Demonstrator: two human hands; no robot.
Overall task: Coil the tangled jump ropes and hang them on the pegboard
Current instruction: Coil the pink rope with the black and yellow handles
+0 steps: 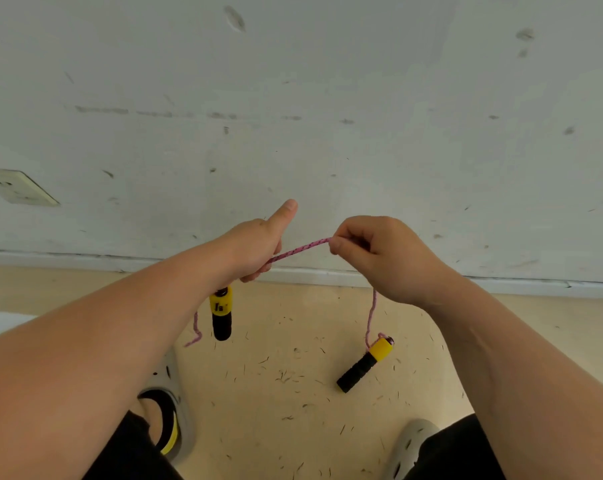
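Far side, wall (293, 98): scuffed white plaster fills the upper half of the view, with a skirting board (328, 276) along its foot. No pegboard shows.
Near side, floor (286, 420): pale yellow, strewn with small dark specks.
Left grip (255, 247): centre, in front of the wall's foot. The fingers are clenched round the rope and the thumb sticks up, free.
Right grip (379, 258): just right of the left one and apart from it. The thumb and curled fingers pinch the rope.
Shoes: one at near left (180, 410), one at near right (411, 441), both grey.
Jump rope (300, 251): pink speckled cord spans the gap between the two grips in a shallow arc, then drops from the right grip to the right handle. A short loose bend hangs below the left forearm.
Left handle (221, 315): yellow and black, hanging upright just under the left grip, off the floor.
Right handle (364, 365): same colours, tilted and low. Whether it rests on the floor I cannot tell.
Socket (17, 188): on the wall, far left.
Progress: early, by my reading. One rope is drawn out between the grips and appears free of knots. No coil is formed yet, and the hanging is all to come. No other ropes are in view.
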